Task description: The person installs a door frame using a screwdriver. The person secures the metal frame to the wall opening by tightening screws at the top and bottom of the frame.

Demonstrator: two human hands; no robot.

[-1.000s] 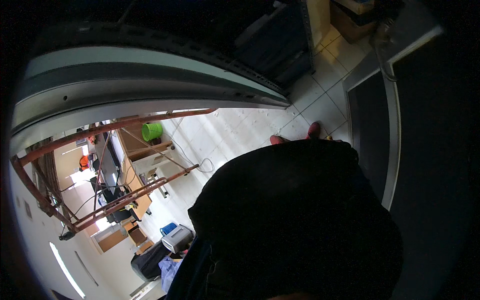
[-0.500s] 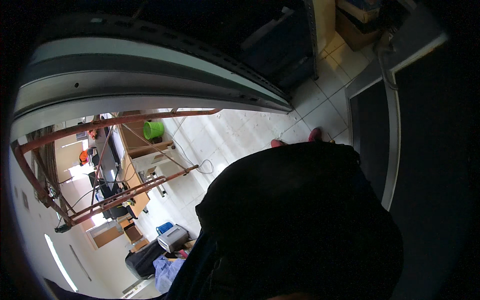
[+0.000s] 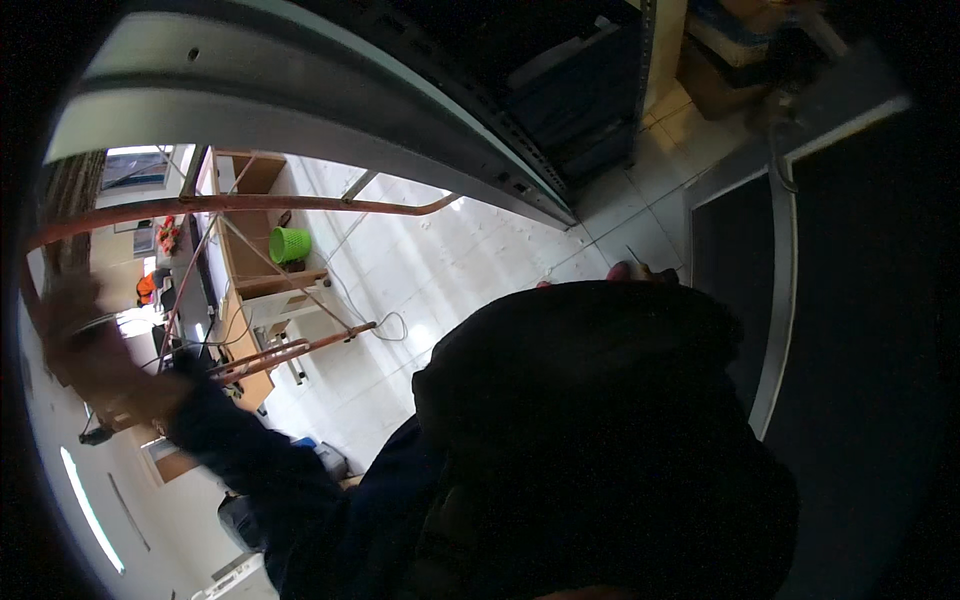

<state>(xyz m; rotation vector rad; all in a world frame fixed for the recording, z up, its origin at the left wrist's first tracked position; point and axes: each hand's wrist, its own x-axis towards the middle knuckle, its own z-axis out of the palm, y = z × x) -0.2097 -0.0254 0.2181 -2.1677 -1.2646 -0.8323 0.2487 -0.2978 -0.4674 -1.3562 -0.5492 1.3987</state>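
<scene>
My left hand (image 3: 100,345), smeared by motion, is raised at the far left, its arm in a dark blue sleeve (image 3: 240,440). It overlaps the end of a rusty red-brown metal tube frame (image 3: 270,203); whether it touches the frame or grips anything I cannot tell. My dark clothing (image 3: 600,430) fills the lower middle and hides most of my right arm. Past its upper edge, beside a reddish shoe (image 3: 619,271), a small tan shape with a thin dark point (image 3: 655,272) shows. It may be fingers of my right hand, but it is too small to be sure.
A grey metal door frame (image 3: 330,130) slants across the top. Beyond it, a wooden desk (image 3: 245,345) and green basket (image 3: 290,244) stand on white tiles (image 3: 400,270), with a loose cable (image 3: 392,325). A dark-panelled door (image 3: 735,270) is at the right, cartons (image 3: 720,85) behind it.
My left arm has come into view, its hand now over the left end of the tube frame. The whole view has shifted and tilted slightly. The thin-pointed shape now shows beside the shoe.
</scene>
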